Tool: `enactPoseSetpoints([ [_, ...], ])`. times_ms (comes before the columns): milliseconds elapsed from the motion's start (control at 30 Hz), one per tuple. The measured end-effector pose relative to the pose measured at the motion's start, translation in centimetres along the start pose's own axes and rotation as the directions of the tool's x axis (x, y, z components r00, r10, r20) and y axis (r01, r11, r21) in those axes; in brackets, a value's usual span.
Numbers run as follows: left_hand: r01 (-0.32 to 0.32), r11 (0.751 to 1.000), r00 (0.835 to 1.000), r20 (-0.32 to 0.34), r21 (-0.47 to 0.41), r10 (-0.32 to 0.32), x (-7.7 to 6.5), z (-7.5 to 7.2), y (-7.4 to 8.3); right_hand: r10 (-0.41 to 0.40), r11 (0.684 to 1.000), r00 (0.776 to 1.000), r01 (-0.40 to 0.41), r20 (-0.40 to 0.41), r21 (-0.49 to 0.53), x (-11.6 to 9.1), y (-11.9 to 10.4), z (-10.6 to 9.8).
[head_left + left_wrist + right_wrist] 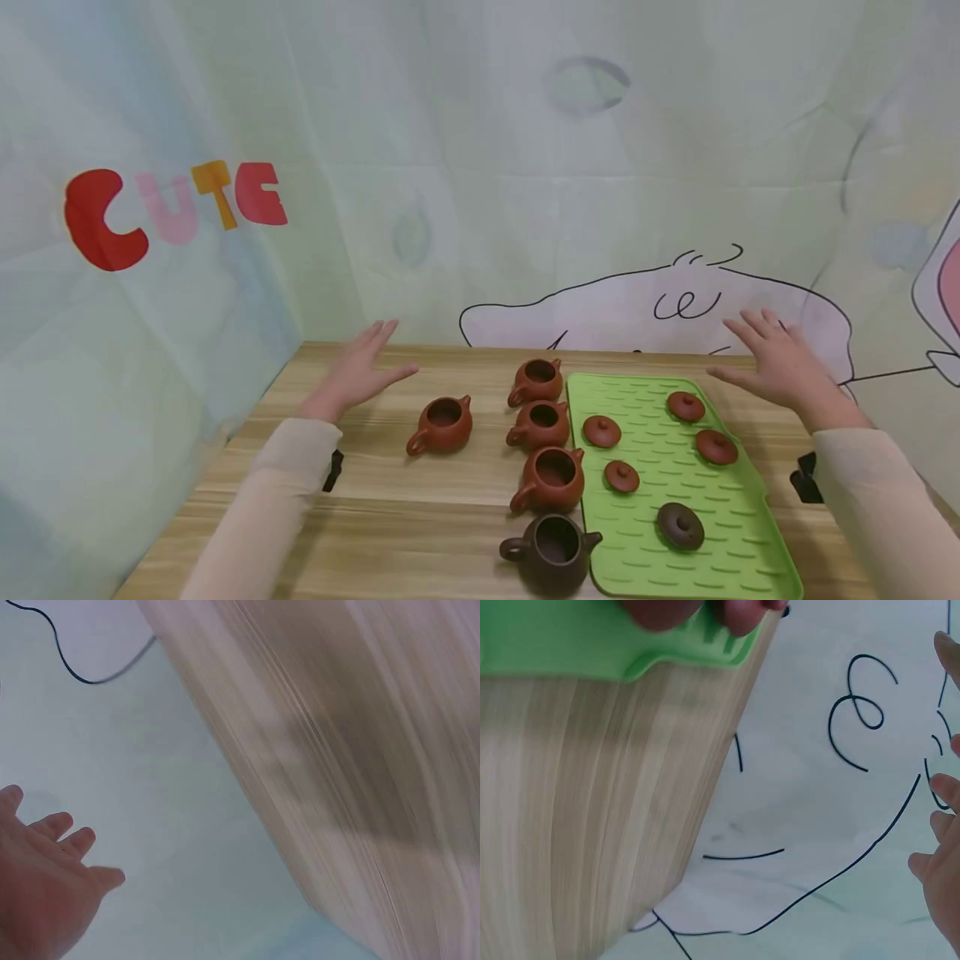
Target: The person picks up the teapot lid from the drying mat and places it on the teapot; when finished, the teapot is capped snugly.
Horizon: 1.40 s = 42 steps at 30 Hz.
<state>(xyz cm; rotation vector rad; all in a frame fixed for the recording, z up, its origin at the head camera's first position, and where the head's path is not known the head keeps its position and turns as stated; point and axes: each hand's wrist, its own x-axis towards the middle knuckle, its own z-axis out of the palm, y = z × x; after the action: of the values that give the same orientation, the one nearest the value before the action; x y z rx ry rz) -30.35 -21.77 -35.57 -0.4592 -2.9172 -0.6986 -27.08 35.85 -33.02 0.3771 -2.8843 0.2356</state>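
My left hand (360, 367) hovers over the table's back left with fingers spread, holding nothing. Closest to it is a reddish-brown lidless teapot (452, 435). Three similar teapots, a back one (542, 392), a middle one (546, 436) and a front one (555, 497), line up along the left side of a green mat (720, 575). A dark brown teapot (553, 575), also lidless, ends that row. Several reddish-brown lids (602, 432) and a dark lid (680, 527) lie on the mat. Beyond its back right corner, my right hand (776, 362) is raised, fingers extended, touching nothing.
The wood-grain table (360, 542) ends at a pale printed cloth backdrop (480, 208) behind and to the left. Dark wrist devices (808, 479) sit by both sleeves. In the right wrist view, the mat's edge (570, 645) borders wood surface.
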Motion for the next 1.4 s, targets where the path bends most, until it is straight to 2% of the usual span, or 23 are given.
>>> enactPoseSetpoints([
  [167, -0.031, 0.975, 0.999, -0.019, -0.221, 0.027, 0.6, 1.0, 2.2, 0.025, 0.991, 1.0, -0.024, 0.001, 0.129, 0.4, -1.0, 0.2],
  [367, -0.019, 0.936, 0.998, -0.057, -0.35, -0.001, 1.5, 2.7, 5.3, 0.048, 0.974, 0.999, -0.048, 0.008, 0.221, 0.7, -1.9, 1.1],
  [533, -0.011, 0.895, 0.996, -0.085, -0.445, -0.03, 2.2, 4.5, 7.6, 0.076, 0.953, 0.996, -0.089, 0.055, 0.289, 0.7, -2.2, 2.0],
  [667, -0.043, 0.883, 0.994, -0.111, -0.467, -0.01, 2.4, 5.8, 9.0, 0.095, 0.936, 0.992, -0.119, 0.087, 0.332, 0.7, -2.2, 2.9],
  [800, -0.092, 0.884, 0.988, -0.156, -0.459, 0.021, 2.6, 7.0, 9.9, 0.103, 0.929, 0.989, -0.133, 0.103, 0.344, 0.7, -2.3, 3.8],
  [900, -0.101, 0.884, 0.985, -0.17, -0.456, 0.025, 2.6, 7.8, 10.4, 0.103, 0.928, 0.989, -0.133, 0.103, 0.349, 0.8, -2.3, 4.4],
  [1233, -0.09, 0.866, 0.992, -0.124, -0.491, 0.033, 2.6, 10.1, 11.5, 0.106, 0.905, 0.987, -0.146, 0.119, 0.399, 0.7, -2.4, 5.9],
  [1400, -0.063, 0.876, 0.997, -0.065, -0.478, 0.036, 2.5, 11.2, 11.7, 0.099, 0.896, 0.987, -0.143, 0.125, 0.42, 0.4, -2.3, 6.6],
])
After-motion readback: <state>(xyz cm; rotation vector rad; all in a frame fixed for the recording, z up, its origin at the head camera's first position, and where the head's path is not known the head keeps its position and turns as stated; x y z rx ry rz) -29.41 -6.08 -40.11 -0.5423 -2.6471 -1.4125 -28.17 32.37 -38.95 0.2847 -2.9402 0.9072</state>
